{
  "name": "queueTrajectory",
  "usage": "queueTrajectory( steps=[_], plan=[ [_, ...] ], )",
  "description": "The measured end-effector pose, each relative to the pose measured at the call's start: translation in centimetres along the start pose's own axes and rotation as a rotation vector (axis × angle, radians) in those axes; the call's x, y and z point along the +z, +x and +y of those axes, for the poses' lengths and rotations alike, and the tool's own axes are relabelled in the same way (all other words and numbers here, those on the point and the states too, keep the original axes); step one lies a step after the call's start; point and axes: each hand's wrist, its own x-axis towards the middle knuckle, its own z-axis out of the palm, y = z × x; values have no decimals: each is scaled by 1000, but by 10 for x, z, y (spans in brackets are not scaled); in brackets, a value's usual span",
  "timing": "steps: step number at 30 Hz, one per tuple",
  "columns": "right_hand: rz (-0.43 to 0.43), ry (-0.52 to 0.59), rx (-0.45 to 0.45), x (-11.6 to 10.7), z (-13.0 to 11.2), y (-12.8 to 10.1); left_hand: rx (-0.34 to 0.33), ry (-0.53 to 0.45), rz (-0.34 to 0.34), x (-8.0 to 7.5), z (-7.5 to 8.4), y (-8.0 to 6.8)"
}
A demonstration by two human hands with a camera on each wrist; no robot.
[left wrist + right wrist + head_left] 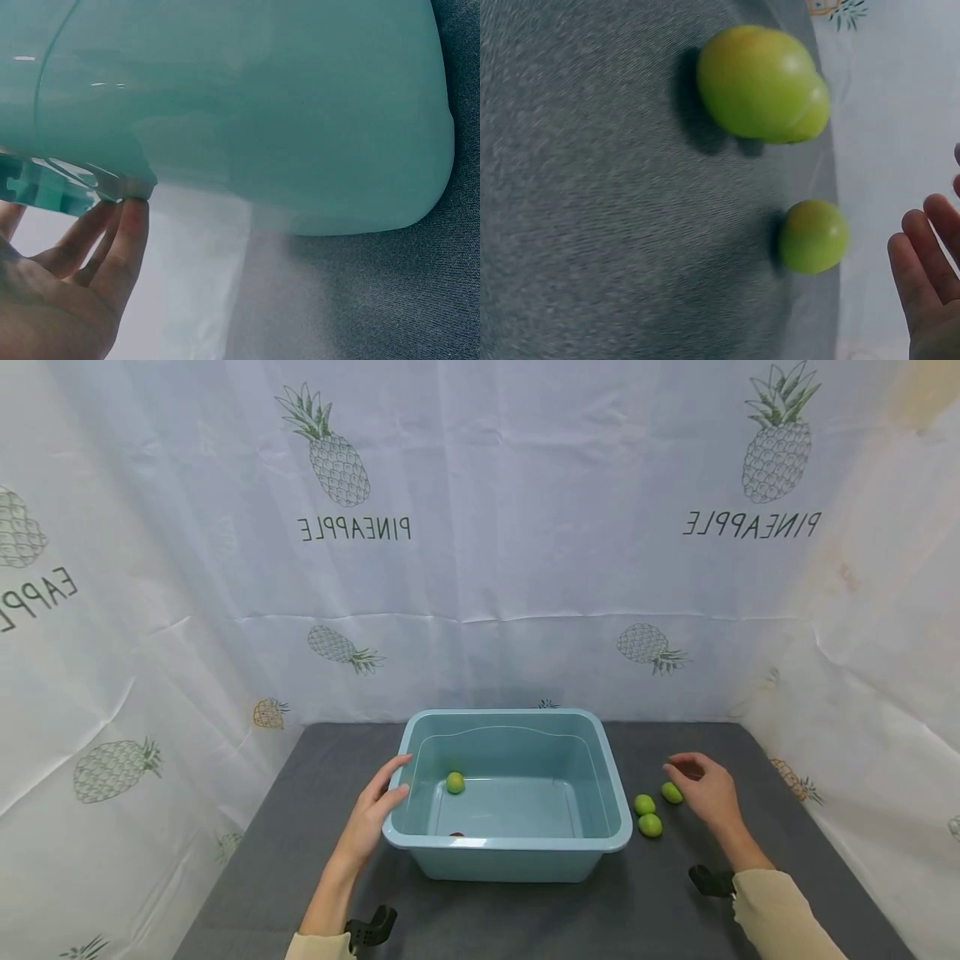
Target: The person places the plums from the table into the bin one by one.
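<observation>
The left hand (372, 817) steadies the basin (617, 810), fingers straight against its rim, one green fruit (454, 782) inside. The right hand (706, 792), grip apart and empty, hovers by the nearest fruit (671, 792) on the tabletop (525, 910); closing round it looks next.

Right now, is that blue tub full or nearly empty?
Nearly empty. The tub holds one green fruit and a small dark thing near its front wall; three more fruits lie on the table outside, by the right hand.

Cream long sleeves (780, 910) end at both forearms, with a black wrist mount (708, 881) strapped by each cuff
</observation>
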Motion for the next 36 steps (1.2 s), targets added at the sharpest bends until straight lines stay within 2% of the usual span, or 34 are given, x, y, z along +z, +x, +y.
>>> queueTrajectory(
  steps=[13, 24, 36],
  plan=[
    [-68, -5, 73, 7, 28, -6, -11, 3, 1, 1, 2, -2],
    [-122, -11, 62, 10, 38, -12, -4, 4, 3, 1, 2, -2],
    [-221, -45, 61, 11, 46, -12, -7, 5, 7, 1, 1, -2]
  ],
)
